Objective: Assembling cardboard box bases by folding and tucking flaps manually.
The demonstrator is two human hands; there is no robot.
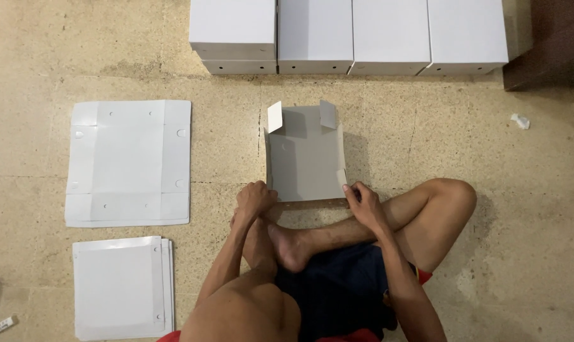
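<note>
A grey cardboard box blank (305, 155) lies on the floor in front of me, its side walls folded up and two small flaps standing at the far corners. My left hand (255, 197) grips its near left corner. My right hand (361, 201) pinches the small flap at its near right corner. I sit cross-legged, my bare foot (288, 246) just below the blank.
A row of several finished white boxes (347, 35) stands along the far edge. A stack of flat white blanks (129, 161) lies at left, a second stack (122, 288) below it. A dark wooden piece (549, 47) sits top right, a paper scrap (520, 120) nearby, a marker (1, 325) bottom left.
</note>
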